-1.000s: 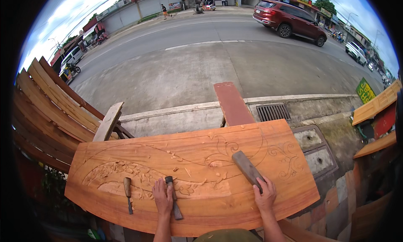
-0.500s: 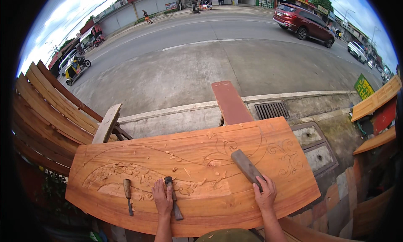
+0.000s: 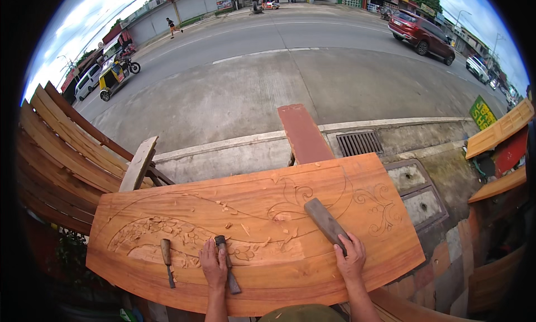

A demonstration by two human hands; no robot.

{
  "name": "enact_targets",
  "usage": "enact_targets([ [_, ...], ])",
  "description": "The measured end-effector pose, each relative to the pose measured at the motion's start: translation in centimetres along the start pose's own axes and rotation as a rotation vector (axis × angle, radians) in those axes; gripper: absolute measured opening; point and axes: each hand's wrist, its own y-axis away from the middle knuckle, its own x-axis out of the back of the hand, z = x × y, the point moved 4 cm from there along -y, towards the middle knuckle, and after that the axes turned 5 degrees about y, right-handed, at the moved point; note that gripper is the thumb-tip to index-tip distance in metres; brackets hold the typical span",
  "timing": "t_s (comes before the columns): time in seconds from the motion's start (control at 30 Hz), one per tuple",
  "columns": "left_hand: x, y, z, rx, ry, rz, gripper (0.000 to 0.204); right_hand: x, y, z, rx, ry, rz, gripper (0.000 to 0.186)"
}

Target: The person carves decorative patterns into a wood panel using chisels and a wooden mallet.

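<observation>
A large reddish-brown wooden panel [image 3: 335, 272] lies before me, with carved leaves on its left half and drawn scrolls on its right. My left hand [image 3: 213, 264] rests flat on it, fingers stretched out, its thumb along a dark-handled chisel [image 3: 232, 282]. That chisel lies with its broad blade toward me. Left of this hand is a second chisel [image 3: 166, 252] with a brown wooden handle. In my right hand [image 3: 351, 259] is the near end of a dark, block-shaped wooden mallet [image 3: 322, 219], which slants away to the left over the panel. Curled wood chips [image 3: 245, 229] dot the carving.
Stacked boards [image 3: 67, 149] curve along the left side. A plank [image 3: 138, 163] and a red-brown board [image 3: 304, 133] stick out beyond the panel's far edge. A drain grate [image 3: 359, 143] lies past it. On the road are a red car [image 3: 420, 33] and a yellow tricycle [image 3: 115, 76].
Both hands stay in place, with the chisel and mallet unmoved on the panel. Across the road, the tricycle and red car have moved right, and a running person has moved left.
</observation>
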Motion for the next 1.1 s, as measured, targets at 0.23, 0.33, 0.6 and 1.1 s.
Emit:
enact_targets([
  [0.23,0.1,0.2,0.5,-0.038,-0.052,0.002,0.05,-0.1,0.3,0.3,0.014,0.004,-0.004,0.037],
  [0.33,0.2,0.1,0.5,-0.04,-0.056,0.003,0.05,-0.1,0.1,0.0,0.026,0.01,0.0,0.037],
  [0.6,-0.2,-0.3,0.1,-0.065,-0.065,-0.002,0.05,-0.1,-0.2,0.2,0.002,-0.025,-0.001,0.039],
  [1.1,-1.7,-4.3,2.3,0.111,-0.025,-0.027,0.058,-0.2,-2.2,-0.7,-0.022,0.284,-0.364,0.085],
])
